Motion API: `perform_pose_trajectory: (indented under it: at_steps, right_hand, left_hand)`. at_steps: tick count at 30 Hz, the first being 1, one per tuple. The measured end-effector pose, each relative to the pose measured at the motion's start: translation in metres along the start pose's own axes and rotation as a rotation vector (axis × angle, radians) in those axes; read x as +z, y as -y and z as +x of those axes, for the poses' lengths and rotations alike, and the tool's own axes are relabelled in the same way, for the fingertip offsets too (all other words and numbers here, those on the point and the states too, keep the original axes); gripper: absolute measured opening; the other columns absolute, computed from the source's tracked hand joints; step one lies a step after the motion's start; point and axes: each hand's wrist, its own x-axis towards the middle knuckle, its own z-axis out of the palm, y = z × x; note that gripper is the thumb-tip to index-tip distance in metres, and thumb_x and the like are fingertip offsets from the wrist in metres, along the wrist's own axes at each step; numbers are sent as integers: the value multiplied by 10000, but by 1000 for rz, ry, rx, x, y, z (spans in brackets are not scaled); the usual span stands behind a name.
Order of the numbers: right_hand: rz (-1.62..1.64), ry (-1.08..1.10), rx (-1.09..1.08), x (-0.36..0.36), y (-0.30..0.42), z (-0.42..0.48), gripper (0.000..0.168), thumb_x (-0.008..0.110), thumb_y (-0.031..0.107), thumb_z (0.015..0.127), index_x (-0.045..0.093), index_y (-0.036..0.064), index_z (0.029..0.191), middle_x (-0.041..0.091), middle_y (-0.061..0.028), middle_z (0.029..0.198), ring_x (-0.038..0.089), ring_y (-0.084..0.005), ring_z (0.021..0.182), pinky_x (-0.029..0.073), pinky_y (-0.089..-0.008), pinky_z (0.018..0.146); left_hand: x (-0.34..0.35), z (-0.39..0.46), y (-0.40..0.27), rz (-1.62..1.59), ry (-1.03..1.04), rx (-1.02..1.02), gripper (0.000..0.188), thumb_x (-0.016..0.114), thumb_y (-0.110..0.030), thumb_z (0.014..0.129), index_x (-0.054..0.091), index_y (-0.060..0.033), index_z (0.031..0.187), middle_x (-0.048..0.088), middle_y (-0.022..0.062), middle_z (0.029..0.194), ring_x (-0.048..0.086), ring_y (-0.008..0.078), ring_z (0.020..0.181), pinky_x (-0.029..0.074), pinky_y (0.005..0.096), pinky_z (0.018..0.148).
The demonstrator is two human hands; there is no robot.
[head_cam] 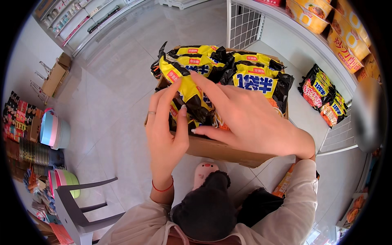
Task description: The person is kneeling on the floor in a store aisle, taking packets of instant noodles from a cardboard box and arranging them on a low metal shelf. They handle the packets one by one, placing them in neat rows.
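An open cardboard box [226, 151] in front of me holds several black-and-yellow noodle packets [254, 81]. One packet [183, 84] stands tilted above the others at the box's left side, between my two hands. My left hand [167, 125] has its fingers against that packet's left side, with a ring and a red cord at the wrist. My right hand [245, 113] reaches across the box from the right, its index fingertip on the same packet's upper part and its thumb near the lower end. The packet's underside is hidden.
At the right, a white metal shelf [294, 102] bears two similar packets [323, 95]; noodle bowls [346, 33] stand on the shelf above. A grey plastic chair [69, 208] is at lower left. Stacked buckets [50, 128] and a cardboard carton [56, 75] stand along the left.
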Motion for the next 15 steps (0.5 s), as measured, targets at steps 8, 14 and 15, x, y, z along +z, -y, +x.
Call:
perform_pose_trajectory:
  at_steps: [8,14,15]
  right_hand:
    - [78,-31,-38,23,-14,21,731,689,123,778,329,-59,1387,629,-216,793,643,-381,692,518,-441,604]
    - [85,-127,-50,26,-7,15,710,616,-14,723,365,-66,1385,606,-212,706,615,-371,631,506,-433,580]
    - [84,-185,-83,26,-7,16,704,618,-13,724,368,-68,1380,604,-212,702,612,-370,621,504,-433,577]
  left_hand:
    - [4,-8,-2,-181,-24,-77,524,398,113,868,402,23,1384,587,161,1148,601,242,1070,462,332,920]
    - [0,-8,1,-376,-84,-176,448,454,48,904,422,25,1350,594,140,1188,573,216,1123,430,334,970]
    - [-1,-7,0,-369,-109,-163,446,459,40,901,429,24,1346,590,145,1198,568,215,1131,422,338,982]
